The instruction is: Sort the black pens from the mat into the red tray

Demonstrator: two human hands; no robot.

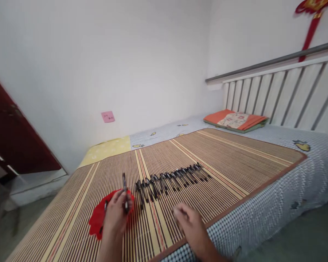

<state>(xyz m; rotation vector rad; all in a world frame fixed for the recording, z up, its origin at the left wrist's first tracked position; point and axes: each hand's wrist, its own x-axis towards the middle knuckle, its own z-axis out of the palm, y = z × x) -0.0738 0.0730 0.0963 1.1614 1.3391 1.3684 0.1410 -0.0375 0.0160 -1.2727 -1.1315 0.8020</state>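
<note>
My left hand (pixel 117 213) is closed around a dark pen (pixel 125 191) that points away from me, just above a red bag (pixel 98 218) lying on the striped bamboo mat (pixel 235 160). A row of several dark pens (pixel 171 182) lies side by side on the mat, right of that hand. My right hand (pixel 190 222) hovers low over the mat near its front edge, with its fingers curled and blurred. Nothing shows in it.
The mat covers a bed with a checked sheet (pixel 276 203). A folded orange pillow (pixel 235 120) lies at the headboard rails (pixel 278 91). White walls stand behind and a dark red door (pixel 13 134) is at the left. Floor lies below the bed edge.
</note>
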